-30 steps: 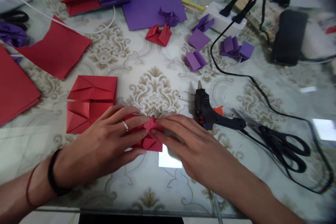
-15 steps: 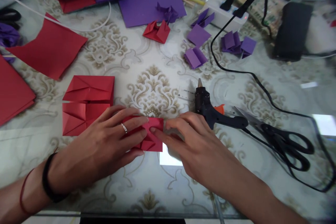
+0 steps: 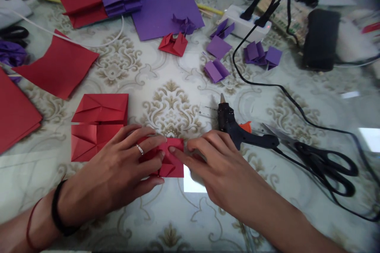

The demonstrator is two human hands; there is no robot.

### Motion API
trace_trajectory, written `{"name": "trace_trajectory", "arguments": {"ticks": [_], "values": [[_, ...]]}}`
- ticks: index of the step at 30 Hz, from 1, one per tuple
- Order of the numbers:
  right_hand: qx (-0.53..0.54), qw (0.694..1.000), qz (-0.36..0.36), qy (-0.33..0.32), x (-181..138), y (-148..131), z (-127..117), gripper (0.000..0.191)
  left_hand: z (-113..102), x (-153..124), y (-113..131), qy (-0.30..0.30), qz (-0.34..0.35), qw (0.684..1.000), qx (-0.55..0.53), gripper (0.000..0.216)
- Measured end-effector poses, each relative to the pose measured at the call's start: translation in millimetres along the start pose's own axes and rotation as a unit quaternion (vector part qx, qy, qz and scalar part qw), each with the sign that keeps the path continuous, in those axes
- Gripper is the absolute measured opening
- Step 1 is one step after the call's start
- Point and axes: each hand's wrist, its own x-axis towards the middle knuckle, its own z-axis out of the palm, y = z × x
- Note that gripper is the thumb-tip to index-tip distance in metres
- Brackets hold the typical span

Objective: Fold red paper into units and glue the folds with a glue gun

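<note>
At lower centre of the frame, the left hand [image 3: 117, 170] lies across a small folded red paper [image 3: 178, 160], while the right hand [image 3: 221, 162] touches it too. More folded red paper [image 3: 108, 106] sits at centre left; a glue gun [image 3: 226, 119] and black-handled scissors [image 3: 314, 157] lie toward the right.

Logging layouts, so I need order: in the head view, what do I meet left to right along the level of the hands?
Red sheets, left hand, folded red paper partly under it, right hand, glue gun, scissors.
</note>
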Motion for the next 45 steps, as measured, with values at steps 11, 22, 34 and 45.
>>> {"name": "trace_trajectory", "arguments": {"ticks": [11,22,34,45], "values": [[-0.012,0.999,0.032,0.017,0,4,-2,0.059,-1,-1,1,-0.006,-0.006,1.0,0.002,0.012],[-0.028,0.998,0.053,0.026,-2,6,-3,0.053,3,2,2,-0.002,-0.005,1.0,-0.009,0.042],[-0.058,0.994,0.086,0.023,-2,6,-8,0.056,5,-2,2,-0.003,0.001,1.0,0.009,0.043],[-0.06,0.992,0.099,0.05,-8,9,-11,0.053,2,-1,3,0.012,0.009,1.0,-0.002,0.048]]}}
